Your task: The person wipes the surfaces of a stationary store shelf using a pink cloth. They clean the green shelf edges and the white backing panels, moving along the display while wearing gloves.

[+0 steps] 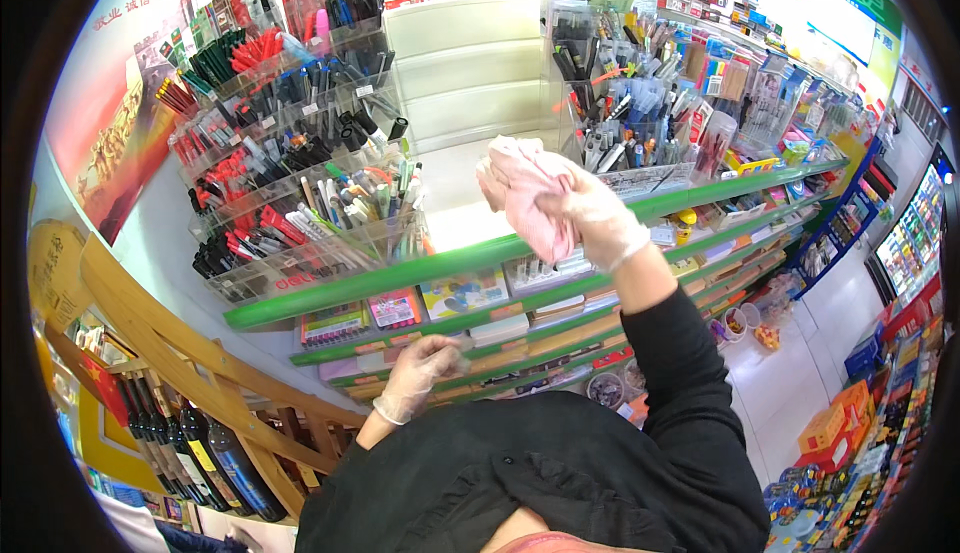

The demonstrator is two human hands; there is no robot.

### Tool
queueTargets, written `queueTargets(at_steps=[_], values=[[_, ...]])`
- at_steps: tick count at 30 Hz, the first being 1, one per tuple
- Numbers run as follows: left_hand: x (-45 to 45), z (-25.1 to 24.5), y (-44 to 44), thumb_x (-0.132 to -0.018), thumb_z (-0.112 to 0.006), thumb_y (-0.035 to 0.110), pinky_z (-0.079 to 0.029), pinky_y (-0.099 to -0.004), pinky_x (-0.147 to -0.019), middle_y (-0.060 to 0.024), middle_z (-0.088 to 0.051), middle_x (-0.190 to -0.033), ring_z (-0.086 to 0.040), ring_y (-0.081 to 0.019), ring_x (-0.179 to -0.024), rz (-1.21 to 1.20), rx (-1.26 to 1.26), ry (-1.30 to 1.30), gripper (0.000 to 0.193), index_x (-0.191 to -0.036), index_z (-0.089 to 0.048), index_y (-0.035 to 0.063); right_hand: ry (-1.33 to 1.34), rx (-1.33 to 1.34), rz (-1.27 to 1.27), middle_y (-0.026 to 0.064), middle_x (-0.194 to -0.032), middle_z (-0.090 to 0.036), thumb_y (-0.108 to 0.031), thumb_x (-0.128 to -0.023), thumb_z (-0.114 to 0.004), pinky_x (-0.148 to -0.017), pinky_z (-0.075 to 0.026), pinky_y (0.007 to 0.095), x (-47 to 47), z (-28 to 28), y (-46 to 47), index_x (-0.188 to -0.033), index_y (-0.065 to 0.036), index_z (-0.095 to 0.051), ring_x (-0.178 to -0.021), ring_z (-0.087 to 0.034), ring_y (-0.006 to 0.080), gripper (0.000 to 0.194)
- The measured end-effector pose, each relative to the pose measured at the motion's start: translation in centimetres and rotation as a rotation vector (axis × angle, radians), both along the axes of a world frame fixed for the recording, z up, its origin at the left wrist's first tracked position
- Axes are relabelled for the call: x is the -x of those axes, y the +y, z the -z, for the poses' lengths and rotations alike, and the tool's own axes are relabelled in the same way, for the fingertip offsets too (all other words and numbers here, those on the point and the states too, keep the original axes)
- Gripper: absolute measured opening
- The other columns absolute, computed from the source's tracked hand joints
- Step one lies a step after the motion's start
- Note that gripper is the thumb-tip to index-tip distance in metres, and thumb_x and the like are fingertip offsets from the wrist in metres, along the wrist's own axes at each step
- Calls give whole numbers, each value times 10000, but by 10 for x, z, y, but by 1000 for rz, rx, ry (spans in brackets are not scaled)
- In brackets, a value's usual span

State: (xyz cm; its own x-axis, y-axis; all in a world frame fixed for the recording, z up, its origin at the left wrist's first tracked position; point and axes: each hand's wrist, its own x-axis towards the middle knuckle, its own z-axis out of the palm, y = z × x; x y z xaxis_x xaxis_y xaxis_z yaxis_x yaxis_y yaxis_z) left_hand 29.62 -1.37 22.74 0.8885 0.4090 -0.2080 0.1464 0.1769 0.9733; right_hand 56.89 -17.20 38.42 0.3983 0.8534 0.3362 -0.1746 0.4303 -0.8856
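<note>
My right hand [592,215], in a thin clear glove, grips a folded pink cloth [529,200]. Hand and cloth are raised over the green front edge [480,251] of a shelf, between two tiered clear pen racks. The left rack [300,208] is packed with red, black and blue pens and markers; the right rack [600,125] also holds many pens. Lower, near my body, is my left hand [427,369], gloved too, its fingers curled in front of the lower shelves. No object shows in it.
Lower green-edged shelves hold boxed stationery [465,290]. Wine bottles [225,463] stand in a wooden rack [255,433] at lower left. On the floor at right are clear tubs [735,320] and orange boxes [832,422]. Part of another person's legs [187,538] shows at the bottom left.
</note>
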Motion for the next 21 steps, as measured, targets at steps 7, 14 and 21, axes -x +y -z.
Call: queueTargets(at_steps=[7,14,21], values=[[-60,-48,-56,-769,-829,-45,-553,-363,-989,-189,-242,-1626,-524,-234,-1314,92,-27,-320,1257,-1647,44,171,284,-144,172,78,-1485,-566,5,-915,-712,-1063,-496,332,59,110,-34,-1560,-48,-387,-1289,-591,184,723],[-97,-23,-80,-649,-864,-106,-451,-344,-1107,-151,-145,-1694,-366,-255,-1468,248,-26,-472,1471,-1639,184,185,384,86,166,88,-1449,-543,21,-955,-617,-1083,-467,326,92,136,-54,-1554,-46,-353,-1283,-564,169,658],[-93,-25,-88,-735,-842,-76,-466,-341,-1094,-121,-447,-1534,-516,-203,-1336,123,-27,-431,1109,-1626,-206,107,291,224,40,75,-1402,-582,-76,-974,-664,-1100,-445,327,97,125,-72,-1502,3,-427,-1284,-561,164,584]])
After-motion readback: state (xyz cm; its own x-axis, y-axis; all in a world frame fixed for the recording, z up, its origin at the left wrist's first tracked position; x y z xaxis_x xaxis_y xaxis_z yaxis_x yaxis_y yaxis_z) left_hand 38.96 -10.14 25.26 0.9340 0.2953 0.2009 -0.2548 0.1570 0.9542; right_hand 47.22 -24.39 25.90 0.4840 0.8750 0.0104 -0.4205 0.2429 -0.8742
